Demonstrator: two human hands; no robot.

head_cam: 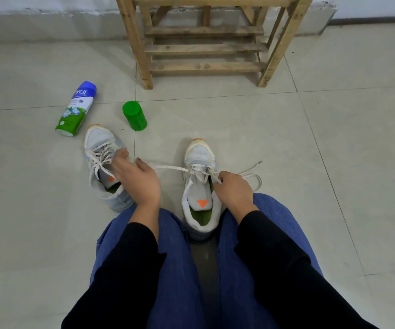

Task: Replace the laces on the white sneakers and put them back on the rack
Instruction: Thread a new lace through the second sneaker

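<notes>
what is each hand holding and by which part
Both hold the lace of the nearer sneaker: the left hand pinches a taut strand, the right hand pinches near the top eyelets.

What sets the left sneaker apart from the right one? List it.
The left sneaker sits aside, angled; the right sneaker stands between the knees. The right sneaker's lace is pulled sideways, held by the left hand and right hand; the left sneaker's lies criss-crossed. Both are white with orange toe tips and green insoles.
</notes>
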